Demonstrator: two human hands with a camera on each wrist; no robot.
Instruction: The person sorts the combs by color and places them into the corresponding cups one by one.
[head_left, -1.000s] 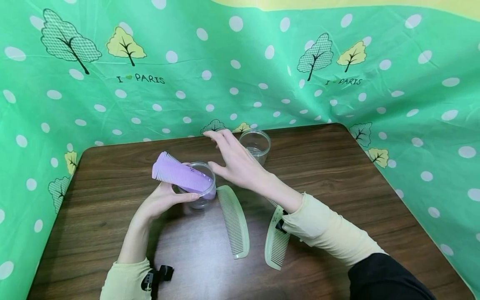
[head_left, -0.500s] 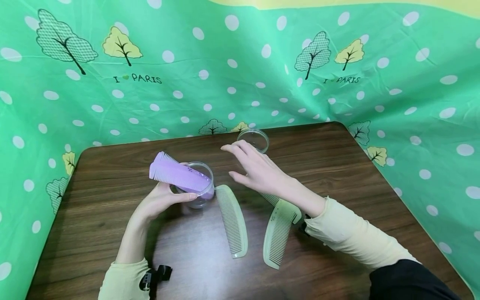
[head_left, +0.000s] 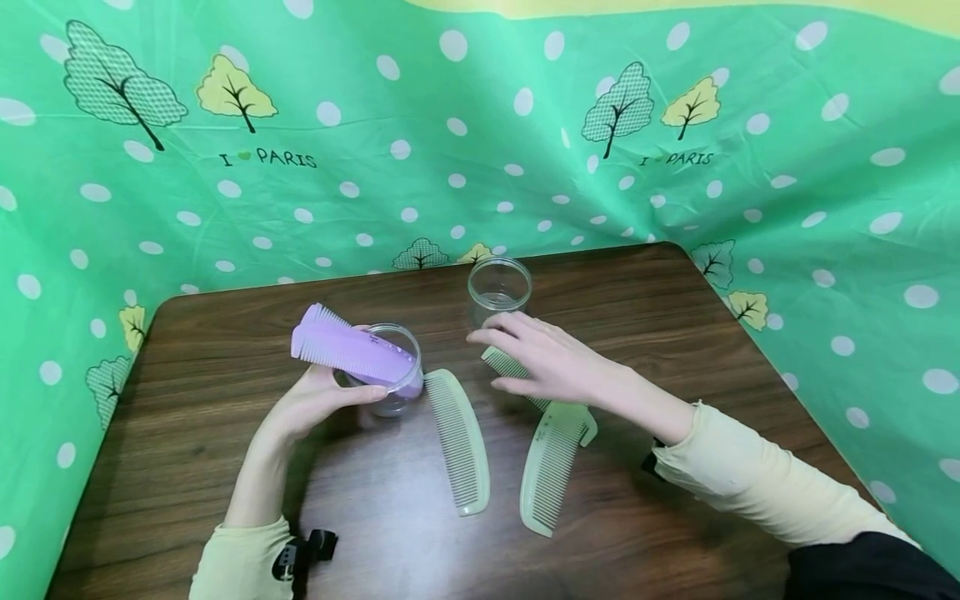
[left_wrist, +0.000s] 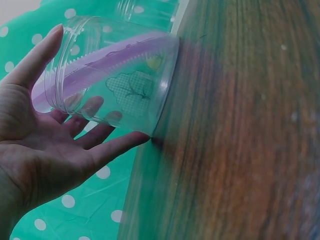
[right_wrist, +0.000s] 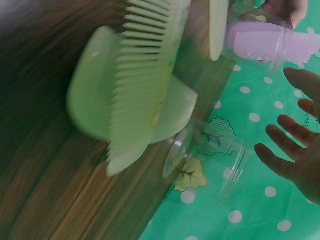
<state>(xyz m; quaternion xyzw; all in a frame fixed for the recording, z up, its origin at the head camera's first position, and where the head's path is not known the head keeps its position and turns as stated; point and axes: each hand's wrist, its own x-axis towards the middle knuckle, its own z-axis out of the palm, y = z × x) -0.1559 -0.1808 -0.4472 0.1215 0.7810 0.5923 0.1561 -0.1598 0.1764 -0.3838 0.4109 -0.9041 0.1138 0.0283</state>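
Observation:
My left hand (head_left: 315, 404) holds a clear jar (head_left: 392, 405) on the table, with the thumb at its rim and the fingers round the far side. A purple comb (head_left: 352, 350) leans inside it and sticks out over the rim to the left, teeth showing along both edges. Above two crossed green combs, my right hand (head_left: 558, 358) hovers with loosely bent fingers and holds nothing. The upper green comb (head_left: 551, 467) shows almost whole; the lower green comb (head_left: 504, 363) is partly hidden under the hand. Another green comb (head_left: 459, 442) lies just right of the held jar.
A second clear jar (head_left: 498, 283) stands upright near the table's back edge, just beyond my right fingertips. Behind the dark wooden table (head_left: 210, 400) hangs a green dotted cloth (head_left: 420, 192), which also runs along both sides.
My right hand has drawn back from beside the held jar, moving right and nearer to me, over the crossed green combs. The second jar now shows more fully. My left hand stays put.

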